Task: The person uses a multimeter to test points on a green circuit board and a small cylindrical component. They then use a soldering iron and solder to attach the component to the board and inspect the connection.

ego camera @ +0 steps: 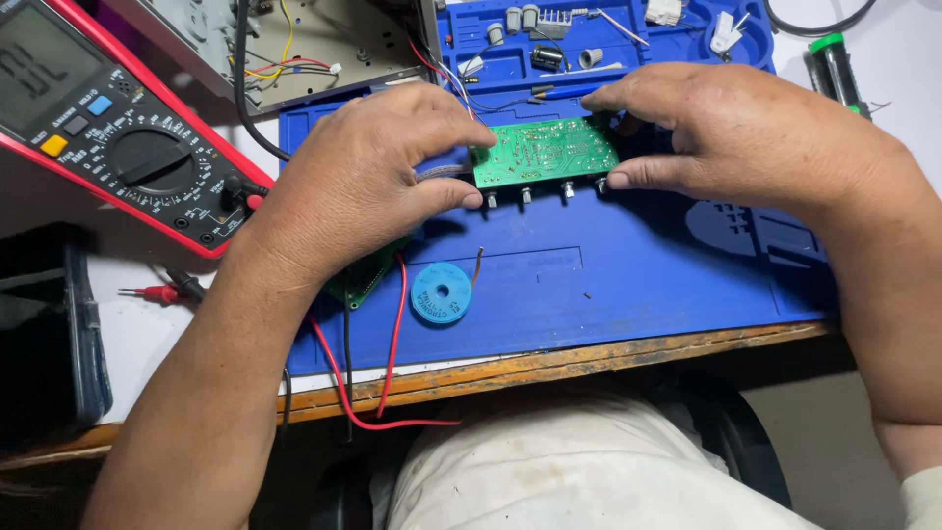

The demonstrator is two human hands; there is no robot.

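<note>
Two hands steady a green circuit board (546, 152) over a blue work mat (628, 285) on the counter.

From left: a red multimeter (108, 128); the left hand (358, 186), its grip pinching the board's left edge; a blue solder-wick spool (442, 292) below; the right hand (731, 132) pinching the right edge.

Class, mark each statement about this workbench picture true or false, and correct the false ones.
1. Both hands hold the green circuit board. True.
2. The left hand holds a soldering iron. False: it grips the board's left end.
3. A blue spool lies on the blue mat. True.
4. The multimeter sits to the person's right. False: it is on the left.
5. The right hand rests flat on the mat. False: it pinches the board's right end.
</note>
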